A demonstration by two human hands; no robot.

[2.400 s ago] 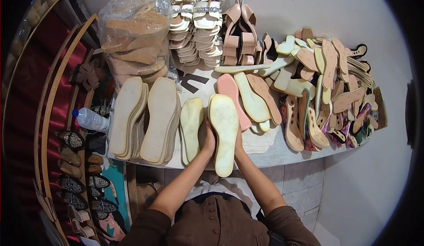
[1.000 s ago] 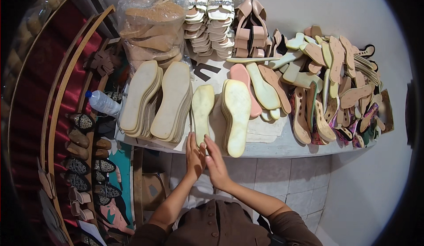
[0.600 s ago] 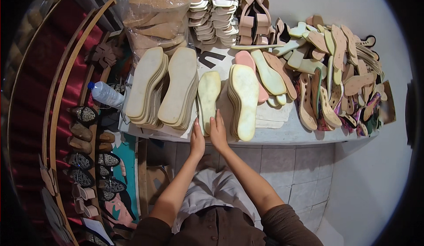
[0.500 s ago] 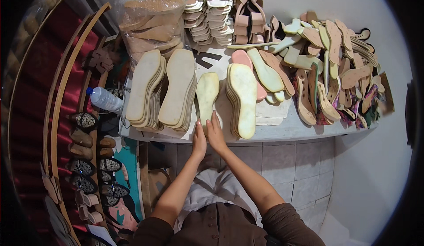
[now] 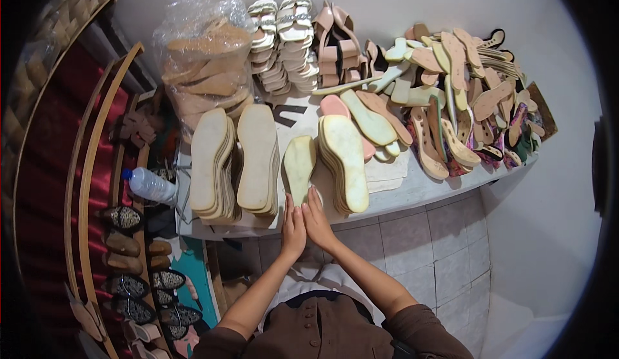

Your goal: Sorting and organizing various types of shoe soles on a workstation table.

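Both hands are at the heel end of a pale cream insole [image 5: 300, 162], which lies lengthwise near the table's front edge; whether others lie under it is hard to see. My left hand [image 5: 294, 231] lies along its left side and my right hand [image 5: 316, 220] along its right, fingers stretched out and palms facing each other. To the left stand two tall stacks of beige insoles, one on the outside [image 5: 210, 159] and one nearer [image 5: 256, 156]. Close on the right is another stack of yellowish insoles [image 5: 345, 159].
A clear bag of wedge soles [image 5: 209, 69], white sandals [image 5: 295, 33] and pink sandals [image 5: 338, 53] line the back of the table [image 5: 419, 191]. Loose soles [image 5: 493, 101] pile up at right. A water bottle [image 5: 151, 185] and a shoe rack [image 5: 103, 140] stand at left.
The whole view has shifted and tilted, so the table sits lower at left. My hands keep about the same place beside the insole's heel end.
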